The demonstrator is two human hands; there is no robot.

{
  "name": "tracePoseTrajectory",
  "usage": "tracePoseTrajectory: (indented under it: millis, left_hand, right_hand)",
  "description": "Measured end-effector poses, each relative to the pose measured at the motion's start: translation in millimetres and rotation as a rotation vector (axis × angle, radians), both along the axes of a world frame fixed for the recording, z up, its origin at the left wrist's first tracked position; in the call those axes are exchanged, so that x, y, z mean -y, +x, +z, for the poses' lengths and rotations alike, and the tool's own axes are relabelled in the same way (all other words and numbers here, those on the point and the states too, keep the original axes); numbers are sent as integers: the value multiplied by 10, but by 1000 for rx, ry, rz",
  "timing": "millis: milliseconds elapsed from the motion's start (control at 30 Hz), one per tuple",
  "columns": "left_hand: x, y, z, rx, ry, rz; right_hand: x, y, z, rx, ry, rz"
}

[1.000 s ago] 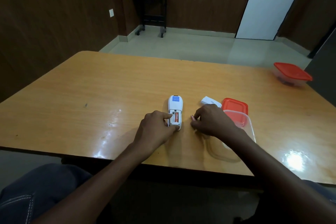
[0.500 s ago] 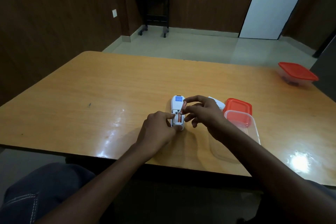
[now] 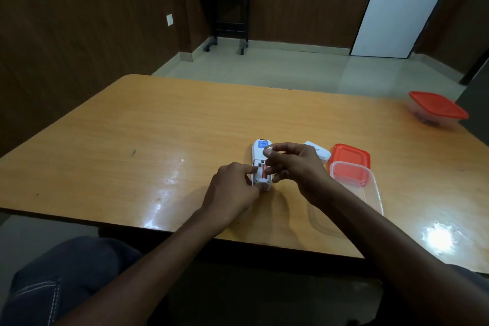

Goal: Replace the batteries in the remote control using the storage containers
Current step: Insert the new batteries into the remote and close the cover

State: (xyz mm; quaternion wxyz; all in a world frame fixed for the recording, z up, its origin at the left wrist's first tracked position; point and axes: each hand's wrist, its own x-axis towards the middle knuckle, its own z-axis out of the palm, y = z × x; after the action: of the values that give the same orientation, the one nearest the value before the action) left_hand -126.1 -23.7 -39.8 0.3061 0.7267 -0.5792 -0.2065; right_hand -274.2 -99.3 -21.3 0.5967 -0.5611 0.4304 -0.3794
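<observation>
A white remote control [image 3: 260, 149] lies face down on the wooden table [image 3: 158, 140], its battery compartment open toward me. One orange battery [image 3: 261, 172] sits in the left slot. My left hand [image 3: 232, 190] grips the remote's near end between thumb and index finger. My right hand [image 3: 293, 164] hovers over the compartment's right side, thumb resting on the remote's back. Its curled fingers are at the right slot, pinching a second battery that they mostly hide.
The white battery cover [image 3: 318, 150] lies just right of my right hand. Beside it are a loose red lid [image 3: 349, 157] and an open clear container [image 3: 370, 190]. A closed container with a red lid [image 3: 436, 110] stands at the far right edge.
My right hand lifted a battery from the table beside the remote and carried it left onto the open compartment. My left hand kept its grip on the remote.
</observation>
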Motion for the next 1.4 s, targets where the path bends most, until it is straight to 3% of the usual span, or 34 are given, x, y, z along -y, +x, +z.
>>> tracePoseTrajectory:
  millis: [467, 733, 967, 1067, 1167, 1267, 1400]
  left_hand:
    - [-1, -14, -3, -5, -19, 12]
    - [16, 7, -54, -72, -35, 37]
    - [15, 19, -67, -78, -47, 75]
    - [17, 5, -52, -95, -43, 77]
    - [5, -7, -25, -84, -39, 83]
    - [-24, -5, -16, -71, -41, 93]
    - [-42, -14, -10, -102, -36, 88]
  right_hand:
    - [72, 61, -193, -235, -344, -212]
    - [65, 175, -262, -640, -704, -84]
    - [21, 99, -236, -818, -938, 76]
    - [48, 42, -128, -810, -813, 128]
    - [123, -61, -57, -807, -736, 34]
    - [252, -166, -86, -1013, -843, -117]
    - [408, -236, -161, -1521, -678, -62]
